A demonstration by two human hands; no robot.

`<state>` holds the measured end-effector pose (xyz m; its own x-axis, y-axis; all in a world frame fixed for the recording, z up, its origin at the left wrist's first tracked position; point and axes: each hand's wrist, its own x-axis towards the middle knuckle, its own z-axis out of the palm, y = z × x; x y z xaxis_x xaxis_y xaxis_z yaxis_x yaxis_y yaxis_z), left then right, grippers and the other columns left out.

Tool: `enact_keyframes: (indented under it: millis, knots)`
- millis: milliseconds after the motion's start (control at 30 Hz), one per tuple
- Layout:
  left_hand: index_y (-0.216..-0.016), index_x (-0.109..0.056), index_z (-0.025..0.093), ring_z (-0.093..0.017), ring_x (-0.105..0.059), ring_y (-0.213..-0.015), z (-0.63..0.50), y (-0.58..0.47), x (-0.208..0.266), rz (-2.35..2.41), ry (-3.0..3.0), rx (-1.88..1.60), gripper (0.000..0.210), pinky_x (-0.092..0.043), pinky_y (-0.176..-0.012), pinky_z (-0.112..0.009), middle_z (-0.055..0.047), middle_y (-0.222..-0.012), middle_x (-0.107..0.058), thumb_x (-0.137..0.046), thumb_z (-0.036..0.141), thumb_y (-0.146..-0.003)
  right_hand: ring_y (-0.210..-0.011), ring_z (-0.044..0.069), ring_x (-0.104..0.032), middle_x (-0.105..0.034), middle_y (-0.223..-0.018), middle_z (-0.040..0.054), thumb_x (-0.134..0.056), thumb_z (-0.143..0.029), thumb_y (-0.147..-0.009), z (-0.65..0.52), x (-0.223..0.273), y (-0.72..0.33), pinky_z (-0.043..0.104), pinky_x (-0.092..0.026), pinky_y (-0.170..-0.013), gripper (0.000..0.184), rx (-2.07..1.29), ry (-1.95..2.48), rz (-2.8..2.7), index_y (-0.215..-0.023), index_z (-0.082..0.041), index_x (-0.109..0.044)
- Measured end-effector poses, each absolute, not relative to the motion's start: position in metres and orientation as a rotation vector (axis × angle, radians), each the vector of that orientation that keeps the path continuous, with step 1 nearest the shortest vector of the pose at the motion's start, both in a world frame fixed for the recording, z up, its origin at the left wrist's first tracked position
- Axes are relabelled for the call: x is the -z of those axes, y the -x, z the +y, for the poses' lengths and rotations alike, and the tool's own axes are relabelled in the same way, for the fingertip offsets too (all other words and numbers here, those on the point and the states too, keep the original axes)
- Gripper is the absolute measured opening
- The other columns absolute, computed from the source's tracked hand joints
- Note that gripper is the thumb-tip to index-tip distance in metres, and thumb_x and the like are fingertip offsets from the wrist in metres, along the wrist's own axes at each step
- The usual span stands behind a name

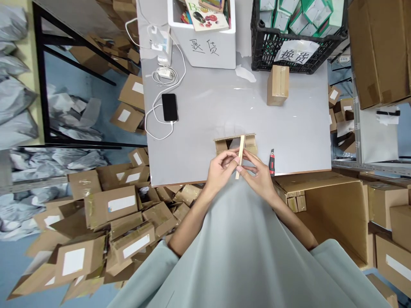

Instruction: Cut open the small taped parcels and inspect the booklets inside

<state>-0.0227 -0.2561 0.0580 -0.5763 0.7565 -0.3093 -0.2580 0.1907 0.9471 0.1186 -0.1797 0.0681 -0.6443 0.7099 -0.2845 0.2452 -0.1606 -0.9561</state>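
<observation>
Between my two hands stands a thin, pale wooden-looking board (241, 147), seen almost edge-on, so its faces are hidden. My left hand (222, 169) pinches it from the left with thumb and fingers. From the right, my right hand (257, 176) grips the same board, fingers on its far part and thumb close to its near end. Just beyond and partly below the hands, a small opened cardboard box (221, 146) lies on the grey table (199, 128). A red and black utility knife (272, 163) rests to the right of my right hand.
A white bin (208, 51) with books and a black crate (266, 51) with green-white boxes stand at the back. A small closed carton (278, 87) sits before the crate. A cabled phone (169, 107) lies left. Cartons (122, 203) crowd the floor; a large open box (334, 214) stands right.
</observation>
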Motion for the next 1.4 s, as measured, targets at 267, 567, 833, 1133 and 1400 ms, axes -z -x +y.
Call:
enact_keyframes:
  millis: [267, 567, 833, 1133, 1400]
  knots:
    - [-0.084, -0.073, 0.021, -0.016, -0.066, -0.071, -0.254, 0.03, -0.044, 1.709, -0.369, -1.515, 0.026, -0.052, -0.065, -0.026, -0.002, -0.079, -0.074, -0.085, 0.043, -0.079, -0.114, 0.03, -0.08, -0.086, -0.119, 0.0077, -0.067, -0.057, -0.102, -0.165, -0.052, -0.129, 0.044, -0.069, -0.097, 0.044, -1.876, 1.167, -1.622, -0.125, -0.023, -0.084]
    - [-0.076, -0.071, 0.022, -0.013, -0.057, -0.056, -0.259, 0.053, -0.035, 1.686, -0.051, -1.634, 0.021, -0.045, -0.054, -0.025, 0.002, -0.061, -0.064, -0.082, 0.04, -0.074, -0.116, 0.03, -0.078, -0.086, -0.114, 0.0061, -0.071, -0.058, -0.099, -0.137, -0.058, -0.148, 0.046, -0.066, -0.097, 0.038, -1.891, 1.202, -1.514, -0.117, -0.027, -0.085]
    - [-0.079, -0.071, 0.022, -0.02, -0.073, -0.068, -0.257, 0.039, -0.047, 1.594, -0.073, -1.611, 0.036, -0.055, -0.059, -0.028, -0.001, -0.071, -0.075, -0.088, 0.053, -0.072, -0.114, 0.028, -0.077, -0.085, -0.115, 0.0069, -0.068, -0.064, -0.1, -0.145, -0.058, -0.138, 0.042, -0.064, -0.096, 0.044, -1.877, 1.146, -1.565, -0.116, -0.025, -0.083]
    - [-0.086, -0.076, 0.021, -0.019, -0.074, -0.073, -0.255, 0.021, -0.042, 1.628, -0.106, -1.593, 0.036, -0.062, -0.073, -0.032, -0.002, -0.075, -0.076, -0.088, 0.053, -0.077, -0.105, 0.027, -0.076, -0.084, -0.105, 0.0058, -0.063, -0.069, -0.101, -0.15, -0.051, -0.122, 0.041, -0.063, -0.094, 0.05, -1.911, 1.069, -1.611, -0.112, -0.024, -0.082]
    - [-0.089, -0.08, 0.019, -0.023, -0.078, -0.083, -0.249, 0.005, -0.05, 1.734, -0.188, -1.565, 0.04, -0.066, -0.079, -0.036, -0.006, -0.082, -0.081, -0.09, 0.056, -0.077, -0.106, 0.028, -0.078, -0.085, -0.11, 0.0079, -0.07, -0.077, -0.094, -0.159, -0.04, -0.124, 0.041, -0.066, -0.096, 0.059, -1.927, 1.102, -1.539, -0.116, -0.024, -0.081]
